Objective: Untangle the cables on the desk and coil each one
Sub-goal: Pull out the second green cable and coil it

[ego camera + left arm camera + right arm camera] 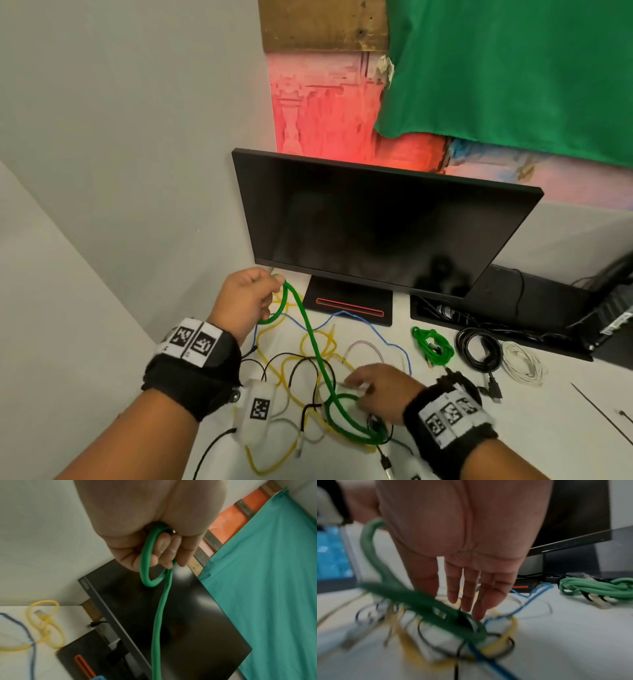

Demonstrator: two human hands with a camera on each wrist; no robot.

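Nearest me, both wrists wear black bands with white square-code tags; I can read no words or brand on them. My right hand [376, 387] hangs low over the tangle [308, 387] on the white bench [534, 442], fingers [467, 596] straight and spread, tips at the cables, gripping nothing. The tangle lies front and centre: a yellow cable [274, 368], thin black leads, a whitish cable and a blue cable [373, 327] crossing one another, with the thick green cable [317, 353] looping through them by my right wrist. That green cable has a matte, rounded jacket; it climbs out of the pile up to my left hand [248, 296], which is lifted off the bench with fingers curled round a small loop of it. The left wrist view confirms the loop gathered in the fist and one strand hanging down.

To the right of the tangle, three bundles sit apart from it: a green coil [433, 346], a black coil [478, 347] and a white coil [522, 365]. Bare bench shows at front right; on the left the bench edge is close beside my left forearm.

Farther back stands a dark monitor [376, 233] on a base with a red stripe, near my left hand. Right of it is a black tray [548, 298] of cabling. Behind hang a green cloth [513, 68] and a reddish panel.
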